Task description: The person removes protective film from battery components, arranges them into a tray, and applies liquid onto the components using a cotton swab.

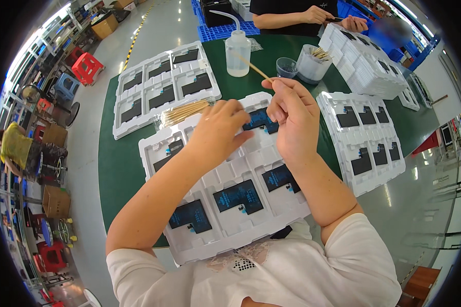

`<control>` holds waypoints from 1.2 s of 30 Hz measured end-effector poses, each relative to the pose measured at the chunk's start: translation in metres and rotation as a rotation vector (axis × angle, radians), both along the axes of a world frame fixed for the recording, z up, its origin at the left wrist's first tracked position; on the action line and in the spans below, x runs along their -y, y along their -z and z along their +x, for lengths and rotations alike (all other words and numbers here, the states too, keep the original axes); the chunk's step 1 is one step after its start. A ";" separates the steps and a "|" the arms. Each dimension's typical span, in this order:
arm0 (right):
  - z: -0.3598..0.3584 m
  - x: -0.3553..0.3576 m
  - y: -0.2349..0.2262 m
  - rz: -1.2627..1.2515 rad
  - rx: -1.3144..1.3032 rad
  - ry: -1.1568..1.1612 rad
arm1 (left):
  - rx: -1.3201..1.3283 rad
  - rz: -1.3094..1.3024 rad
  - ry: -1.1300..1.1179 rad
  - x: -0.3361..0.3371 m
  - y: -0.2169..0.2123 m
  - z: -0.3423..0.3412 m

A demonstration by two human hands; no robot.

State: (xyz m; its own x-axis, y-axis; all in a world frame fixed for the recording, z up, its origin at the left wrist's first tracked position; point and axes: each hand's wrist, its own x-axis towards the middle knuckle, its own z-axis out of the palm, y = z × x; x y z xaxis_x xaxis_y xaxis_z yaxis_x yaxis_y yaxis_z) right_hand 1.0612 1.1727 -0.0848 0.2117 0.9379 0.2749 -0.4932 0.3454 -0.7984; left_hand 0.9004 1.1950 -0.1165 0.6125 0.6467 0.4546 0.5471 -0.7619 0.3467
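My right hand (pixel 294 115) is raised over the far part of a white plastic tray (pixel 230 253), its fingers pinched on a thin wooden swab stick (pixel 256 69). The stick points up and left, in front of a squeeze bottle. My left hand (pixel 215 130) hovers over the same tray, slightly blurred, thumb apart from the bent fingers, with nothing visible in it. Flat black battery packs (pixel 238 197) with blue print and a notched corner sit in the tray's compartments. One battery pack (pixel 261 120) lies between my hands; my left hand and forearm hide part of the tray.
Wooden sticks (pixel 184 111) lie on clear plastic beyond the tray. Behind stand the squeeze bottle (pixel 238 53), a small bowl (pixel 286 67) and a cup of swabs (pixel 312 64). Filled trays flank mine, left (pixel 164 87) and right (pixel 361 138). A tray stack (pixel 361 66) stands near a co-worker's hands (pixel 333 19).
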 end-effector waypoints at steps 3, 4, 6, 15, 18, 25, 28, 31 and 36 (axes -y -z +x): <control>-0.001 -0.001 -0.002 -0.039 -0.051 0.033 | -0.055 0.057 -0.012 -0.013 0.014 0.023; 0.000 -0.002 -0.002 -0.041 -0.026 0.018 | -0.078 0.046 -0.012 -0.017 0.014 0.025; 0.002 -0.001 -0.003 -0.035 -0.027 -0.013 | -0.168 0.067 0.008 -0.023 0.009 0.026; 0.004 0.002 -0.006 -0.029 -0.023 -0.127 | -0.129 -0.001 0.147 -0.021 0.005 0.019; 0.006 -0.002 -0.001 0.004 -0.028 -0.146 | -0.128 -0.029 0.143 -0.022 0.005 0.018; 0.007 -0.006 0.000 -0.014 -0.075 -0.154 | -0.126 -0.028 0.124 -0.030 0.011 0.014; 0.004 -0.007 -0.003 -0.007 -0.055 -0.104 | 0.156 -0.017 0.046 -0.032 0.018 0.010; 0.004 -0.006 -0.002 0.018 -0.026 -0.136 | 0.253 -0.125 -0.100 -0.020 0.008 0.005; 0.003 0.000 -0.005 0.017 0.039 -0.136 | 0.560 -0.520 -0.222 0.004 -0.018 -0.022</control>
